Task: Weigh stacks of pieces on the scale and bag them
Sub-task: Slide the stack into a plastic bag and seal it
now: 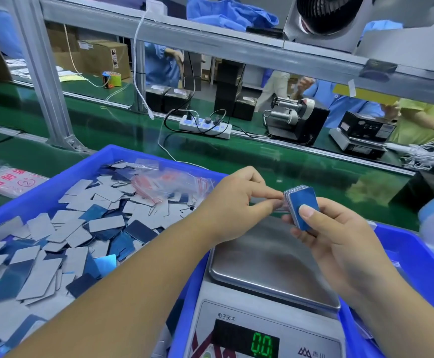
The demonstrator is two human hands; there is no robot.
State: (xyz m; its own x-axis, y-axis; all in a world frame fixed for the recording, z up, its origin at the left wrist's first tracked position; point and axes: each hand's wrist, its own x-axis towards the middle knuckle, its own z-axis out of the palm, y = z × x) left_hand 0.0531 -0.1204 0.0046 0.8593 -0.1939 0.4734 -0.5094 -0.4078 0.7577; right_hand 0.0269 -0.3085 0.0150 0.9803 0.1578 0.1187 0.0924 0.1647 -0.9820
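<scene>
**A:** Where is the stack right now?

**B:** In the air, above the far edge of the scale's steel pan [270, 264]. The right hand [332, 236] is clamped on the stack of pieces [302, 206], thumb flat on the blue top face and fingers curled under, so the pieces stay squared and cannot fan out.

**A:** And the left hand?

**B:** The left hand [236, 202] comes in from the left with thumb and forefinger pinched together at the stack's left edge. There seems to be a bit of clear film there, perhaps a bag mouth, but it is too faint for me to be sure. My guess is it is either evening up the edges or easing a bag on.

**A:** Has it been weighed?

**B:** I cannot say. The pan is bare and the green display [262, 345] reads 0.0, so nothing rests on the scale now.

**A:** Why is everything set so close?

**B:** Short reaches, I think. The blue bin [63, 187] of loose pieces sits to the left, with small zip bags [159, 186] lying on top of the heap at its far side. The scale stands just beside it in a second blue tray [417, 257] on the right. More bags [9, 180] lie on the green surface [314, 161] at far left.
</scene>
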